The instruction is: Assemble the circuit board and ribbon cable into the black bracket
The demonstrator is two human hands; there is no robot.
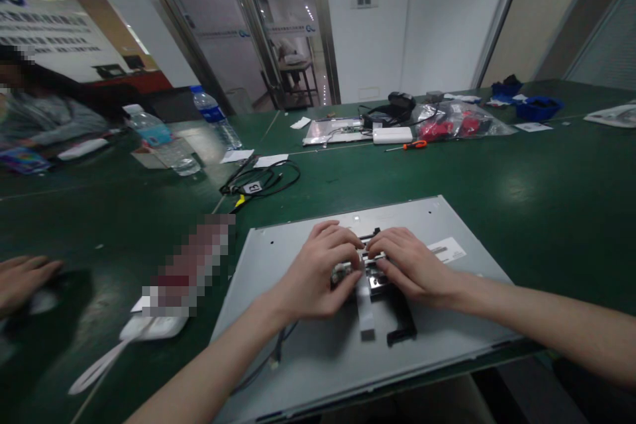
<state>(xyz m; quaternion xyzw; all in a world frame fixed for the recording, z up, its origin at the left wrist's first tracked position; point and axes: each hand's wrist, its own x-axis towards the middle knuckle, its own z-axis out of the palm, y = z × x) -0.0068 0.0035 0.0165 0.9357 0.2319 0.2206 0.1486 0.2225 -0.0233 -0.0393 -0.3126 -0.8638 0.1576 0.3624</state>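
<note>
A flat grey metal panel (318, 358) lies before me on the table. Near its middle, my left hand (325, 271) is curled, thumb and fingers drawn together beside a flat silvery-white strip (366, 318). My right hand (410, 265) is closed too, its bent fingertips meeting the left ones at the strip's upper end. What the fingertips grip is hidden. Under my right hand, a black bracket (401, 318) runs toward the panel's near edge. Small metallic parts (342, 271) show inside the curve of my left hand. A thin dark cable (278, 344) lies by my left forearm.
A white power strip (156, 326) lies left of the panel, with a coiled black cable (271, 179) beyond. Two water bottles (161, 139) stand farther left. Another person's hand (30, 278) rests at the left edge. An orange-handled screwdriver (415, 145) and plastic bag (462, 120) lie behind.
</note>
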